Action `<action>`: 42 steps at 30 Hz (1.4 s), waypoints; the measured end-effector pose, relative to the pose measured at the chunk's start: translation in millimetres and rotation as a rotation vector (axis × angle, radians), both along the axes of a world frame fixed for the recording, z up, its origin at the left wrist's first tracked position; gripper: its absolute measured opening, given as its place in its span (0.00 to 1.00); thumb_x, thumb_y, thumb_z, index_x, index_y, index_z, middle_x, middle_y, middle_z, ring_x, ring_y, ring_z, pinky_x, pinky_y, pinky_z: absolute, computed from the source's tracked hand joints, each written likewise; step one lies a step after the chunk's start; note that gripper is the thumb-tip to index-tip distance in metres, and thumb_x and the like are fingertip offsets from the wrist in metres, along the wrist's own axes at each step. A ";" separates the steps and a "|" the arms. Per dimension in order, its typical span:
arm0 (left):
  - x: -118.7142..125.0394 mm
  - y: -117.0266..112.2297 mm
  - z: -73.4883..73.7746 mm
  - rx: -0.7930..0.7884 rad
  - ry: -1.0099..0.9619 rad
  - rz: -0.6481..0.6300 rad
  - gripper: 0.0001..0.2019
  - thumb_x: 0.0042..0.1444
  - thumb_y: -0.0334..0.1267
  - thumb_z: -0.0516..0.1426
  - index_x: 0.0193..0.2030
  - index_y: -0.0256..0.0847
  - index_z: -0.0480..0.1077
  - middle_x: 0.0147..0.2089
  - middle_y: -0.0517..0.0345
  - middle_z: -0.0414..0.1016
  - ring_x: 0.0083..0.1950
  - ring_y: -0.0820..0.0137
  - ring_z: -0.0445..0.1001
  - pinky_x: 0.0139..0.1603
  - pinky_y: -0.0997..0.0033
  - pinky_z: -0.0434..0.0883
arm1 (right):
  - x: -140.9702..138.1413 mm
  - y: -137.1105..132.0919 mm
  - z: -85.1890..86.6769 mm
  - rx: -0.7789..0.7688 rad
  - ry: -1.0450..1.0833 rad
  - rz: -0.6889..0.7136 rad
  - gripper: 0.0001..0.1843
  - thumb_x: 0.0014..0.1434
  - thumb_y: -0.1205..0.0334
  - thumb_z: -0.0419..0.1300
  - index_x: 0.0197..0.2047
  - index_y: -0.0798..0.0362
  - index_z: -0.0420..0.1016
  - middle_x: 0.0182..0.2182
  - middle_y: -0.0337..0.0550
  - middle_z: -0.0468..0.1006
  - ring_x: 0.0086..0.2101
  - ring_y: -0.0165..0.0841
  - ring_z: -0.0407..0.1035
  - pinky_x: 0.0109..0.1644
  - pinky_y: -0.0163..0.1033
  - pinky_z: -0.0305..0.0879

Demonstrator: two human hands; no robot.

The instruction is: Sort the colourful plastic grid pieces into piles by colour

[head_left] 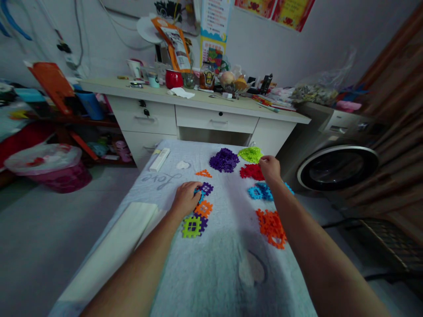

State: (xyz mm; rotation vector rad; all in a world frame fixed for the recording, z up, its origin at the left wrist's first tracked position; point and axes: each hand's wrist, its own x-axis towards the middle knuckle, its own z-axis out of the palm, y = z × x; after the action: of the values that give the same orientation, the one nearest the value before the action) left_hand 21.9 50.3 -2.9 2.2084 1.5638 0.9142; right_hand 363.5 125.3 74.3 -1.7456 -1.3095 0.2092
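Observation:
My left hand (185, 198) rests knuckles up on a chain of joined plastic grid tiles (198, 213), purple, orange and green, its fingers curled over the upper purple tile. My right hand (270, 168) reaches to the red tile pile (250, 171), fingers bent down onto its right edge; what they pinch is hidden. Around it lie piles of purple tiles (224, 160), light green tiles (250, 154), blue tiles (259, 192) and orange tiles (271, 225). A single orange triangle (203, 174) lies apart.
The tiles lie on a pale cloth-covered surface (211, 273) with a white remote (160, 159) and a folded white cloth (112, 246) on the left. Beyond it stand a cluttered white desk (198, 116), a washing machine (337, 165) and a pink bin (46, 167).

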 end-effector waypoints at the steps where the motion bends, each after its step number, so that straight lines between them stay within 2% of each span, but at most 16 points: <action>1: 0.0 -0.2 0.4 0.003 -0.002 0.001 0.15 0.55 0.35 0.53 0.49 0.45 0.73 0.51 0.55 0.78 0.54 0.60 0.73 0.58 0.57 0.67 | -15.7 -2.8 1.0 -0.006 -0.005 0.014 0.11 0.50 0.63 0.55 0.36 0.55 0.75 0.24 0.40 0.74 0.26 0.33 0.68 0.31 0.36 0.62; 5: -0.5 -0.6 2.5 0.027 -0.020 0.002 0.15 0.54 0.33 0.53 0.48 0.43 0.73 0.50 0.54 0.77 0.54 0.61 0.72 0.58 0.58 0.67 | -86.4 -17.3 -4.0 -0.080 -0.129 0.309 0.10 0.52 0.67 0.54 0.35 0.54 0.76 0.26 0.40 0.77 0.29 0.32 0.70 0.35 0.35 0.64; 10: -2.7 0.9 0.6 0.062 -0.011 0.020 0.13 0.54 0.34 0.54 0.46 0.41 0.72 0.49 0.52 0.77 0.53 0.60 0.72 0.58 0.57 0.67 | -154.5 -25.6 -31.2 -0.165 -0.319 0.534 0.13 0.54 0.73 0.55 0.39 0.54 0.79 0.38 0.45 0.80 0.39 0.34 0.72 0.46 0.36 0.64; 12: -3.7 1.5 -0.9 0.065 0.000 0.052 0.12 0.55 0.34 0.54 0.45 0.41 0.73 0.48 0.52 0.77 0.52 0.60 0.72 0.58 0.57 0.66 | -169.3 -22.4 -42.4 -0.173 -0.370 0.539 0.14 0.55 0.72 0.56 0.42 0.56 0.79 0.42 0.49 0.79 0.43 0.36 0.71 0.50 0.37 0.63; 15: -4.8 1.5 -1.6 0.067 0.008 0.084 0.11 0.55 0.35 0.54 0.44 0.42 0.73 0.47 0.52 0.77 0.52 0.59 0.72 0.58 0.57 0.66 | -180.5 -14.6 -53.0 -0.212 -0.409 0.459 0.13 0.56 0.70 0.57 0.44 0.57 0.78 0.43 0.53 0.78 0.44 0.37 0.70 0.50 0.38 0.63; 22: -4.2 -0.5 2.8 0.047 0.006 0.098 0.11 0.55 0.34 0.55 0.44 0.42 0.73 0.48 0.51 0.77 0.52 0.59 0.72 0.57 0.57 0.66 | -186.7 -9.1 -54.7 -0.285 -0.394 0.371 0.12 0.56 0.71 0.55 0.39 0.54 0.79 0.37 0.50 0.79 0.37 0.36 0.71 0.42 0.36 0.62; 27: -4.7 -2.7 5.3 0.028 0.001 0.088 0.12 0.53 0.31 0.54 0.43 0.43 0.73 0.47 0.53 0.77 0.51 0.60 0.72 0.56 0.58 0.67 | -178.1 -19.3 -46.0 -0.233 -0.326 0.415 0.10 0.53 0.70 0.57 0.36 0.54 0.79 0.32 0.45 0.80 0.32 0.33 0.70 0.37 0.34 0.60; 31: -4.9 -4.0 6.6 0.022 -0.009 0.083 0.14 0.52 0.28 0.52 0.43 0.43 0.73 0.48 0.54 0.77 0.51 0.62 0.73 0.56 0.59 0.68 | -153.2 -38.9 -27.6 -0.187 -0.261 0.425 0.09 0.53 0.68 0.56 0.33 0.53 0.79 0.26 0.40 0.78 0.28 0.31 0.68 0.34 0.33 0.59; 35: -5.0 -4.0 6.0 0.020 -0.025 0.063 0.15 0.51 0.28 0.52 0.44 0.41 0.73 0.48 0.52 0.76 0.51 0.63 0.73 0.57 0.61 0.68 | -110.6 -69.6 -5.1 -0.171 -0.231 0.472 0.11 0.53 0.67 0.55 0.32 0.53 0.79 0.26 0.40 0.78 0.27 0.31 0.68 0.34 0.34 0.59; 38: -5.2 -3.4 4.0 0.013 -0.026 0.055 0.15 0.51 0.29 0.52 0.44 0.41 0.73 0.47 0.52 0.76 0.51 0.63 0.73 0.57 0.61 0.68 | -70.3 -98.3 8.4 -0.165 -0.163 0.496 0.10 0.53 0.62 0.55 0.33 0.53 0.78 0.27 0.39 0.77 0.28 0.31 0.67 0.33 0.34 0.59; 42: -5.4 -2.4 1.6 -0.004 -0.018 0.045 0.15 0.50 0.30 0.53 0.44 0.43 0.74 0.45 0.53 0.77 0.49 0.63 0.73 0.56 0.61 0.69 | -15.0 -140.1 16.7 -0.240 -0.084 0.425 0.11 0.52 0.54 0.58 0.31 0.52 0.76 0.24 0.38 0.74 0.26 0.30 0.63 0.30 0.34 0.58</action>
State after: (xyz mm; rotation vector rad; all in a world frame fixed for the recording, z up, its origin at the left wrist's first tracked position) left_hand 16.6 47.9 -1.3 2.1643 1.6118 0.9403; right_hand 348.6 -14.8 91.0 -1.6633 -1.7700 0.5576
